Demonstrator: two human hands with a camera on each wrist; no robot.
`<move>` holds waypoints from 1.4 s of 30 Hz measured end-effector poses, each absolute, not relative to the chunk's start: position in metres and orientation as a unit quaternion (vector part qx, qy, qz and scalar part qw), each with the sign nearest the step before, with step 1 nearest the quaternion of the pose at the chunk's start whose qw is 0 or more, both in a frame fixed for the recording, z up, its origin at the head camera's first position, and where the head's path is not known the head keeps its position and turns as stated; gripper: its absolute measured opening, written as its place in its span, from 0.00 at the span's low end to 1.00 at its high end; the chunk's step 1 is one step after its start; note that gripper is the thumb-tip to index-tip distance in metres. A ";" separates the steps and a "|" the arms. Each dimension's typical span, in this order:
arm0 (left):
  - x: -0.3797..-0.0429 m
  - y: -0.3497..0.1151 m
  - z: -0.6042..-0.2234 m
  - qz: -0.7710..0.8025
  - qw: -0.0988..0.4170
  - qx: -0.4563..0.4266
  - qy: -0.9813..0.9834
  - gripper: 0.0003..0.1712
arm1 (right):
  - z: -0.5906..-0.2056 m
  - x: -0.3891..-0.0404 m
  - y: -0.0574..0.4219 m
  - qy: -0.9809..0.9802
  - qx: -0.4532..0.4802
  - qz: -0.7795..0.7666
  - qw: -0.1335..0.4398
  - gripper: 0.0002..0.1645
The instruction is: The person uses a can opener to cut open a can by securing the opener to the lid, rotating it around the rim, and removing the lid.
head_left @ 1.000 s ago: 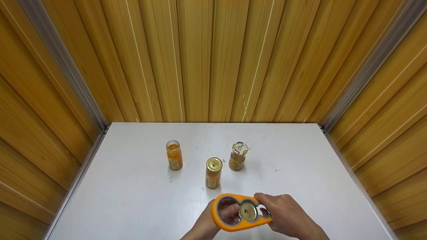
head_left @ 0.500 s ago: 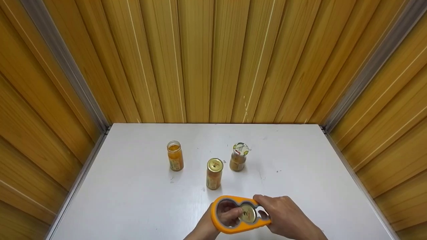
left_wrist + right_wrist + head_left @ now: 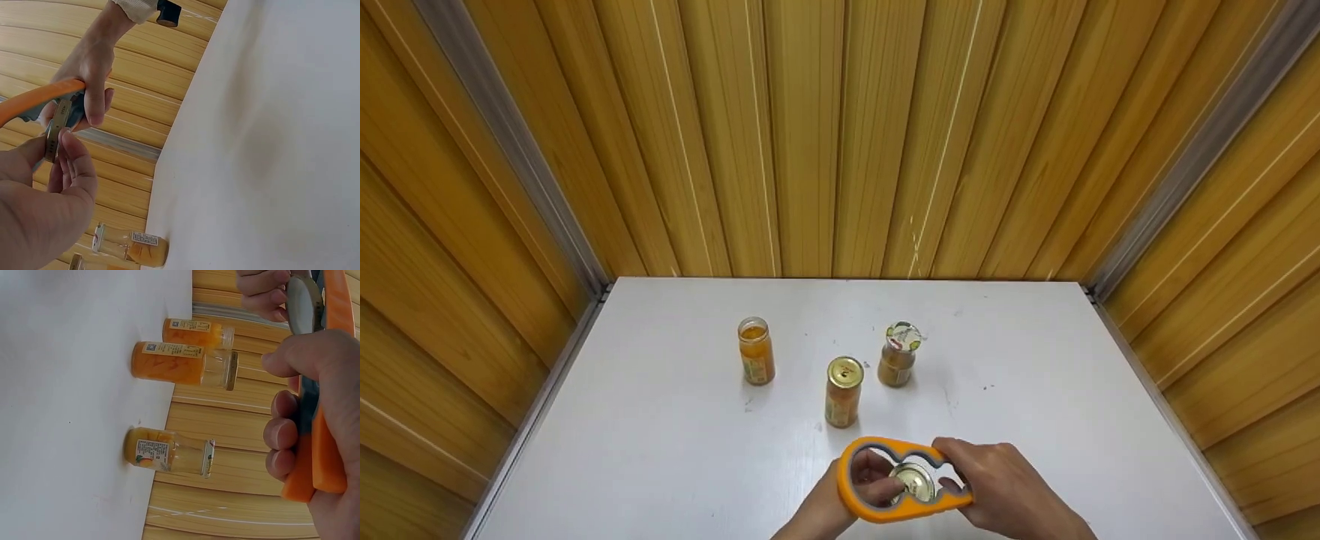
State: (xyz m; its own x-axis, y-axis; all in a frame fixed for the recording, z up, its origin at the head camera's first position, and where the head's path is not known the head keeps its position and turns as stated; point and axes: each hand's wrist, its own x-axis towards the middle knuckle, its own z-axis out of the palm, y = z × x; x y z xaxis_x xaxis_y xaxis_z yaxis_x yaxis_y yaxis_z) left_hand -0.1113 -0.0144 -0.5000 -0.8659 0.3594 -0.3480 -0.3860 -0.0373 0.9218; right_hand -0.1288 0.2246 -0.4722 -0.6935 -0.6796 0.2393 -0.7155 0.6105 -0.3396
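My right hand [image 3: 1001, 484] grips the handle end of an orange jar opener [image 3: 877, 515] with grey-lined round openings. Behind the opener, my left hand [image 3: 826, 495] pinches a loose gold jar lid [image 3: 916, 484] by its edge, between thumb and fingers. The lid sits tilted at the middle opening, and its pale inner side shows in the right wrist view. Part of the left hand is hidden by the opener. Farther back stand an open jar [image 3: 756, 352] of orange fruit, a gold-lidded jar [image 3: 842, 401], and a jar with a patterned lid [image 3: 898, 360].
The three jars stand upright on a white table [image 3: 660, 450], beyond both hands. Wood-patterned walls [image 3: 810, 135] enclose the back and sides, with grey metal strips at the corners.
The lid sat flat within the opener's middle opening; now it is tilted and lower, partly away from the grey lining. The left thumb has shifted with it. The jars stay put.
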 end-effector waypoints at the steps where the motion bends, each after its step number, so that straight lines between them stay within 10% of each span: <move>1: -0.111 -0.016 -0.502 0.712 0.253 -0.003 0.655 0.22 | -0.472 -0.129 0.226 -0.899 0.385 0.204 0.046 0.24; 12: -0.119 -0.067 -0.514 0.722 0.217 0.017 0.657 0.17 | -0.475 -0.132 0.237 -0.914 0.358 0.178 0.067 0.27; 27: -0.142 -0.162 -0.506 0.542 -0.049 -0.014 0.839 0.11 | -0.472 -0.135 0.244 -0.921 0.348 0.166 0.049 0.28; 42: -0.161 -0.192 -0.533 0.339 -0.203 -0.006 0.919 0.13 | -0.471 -0.133 0.245 -0.923 0.345 0.160 0.067 0.28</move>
State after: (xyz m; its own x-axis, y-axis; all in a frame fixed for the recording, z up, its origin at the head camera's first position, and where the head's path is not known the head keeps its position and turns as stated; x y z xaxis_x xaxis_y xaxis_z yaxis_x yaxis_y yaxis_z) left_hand -0.1607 -0.1919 -0.5329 -0.9174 -0.1489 0.3689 0.1266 0.7699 0.6255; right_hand -0.1335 0.2453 -0.4714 -0.7535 -0.6143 0.2342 -0.6573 0.7116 -0.2481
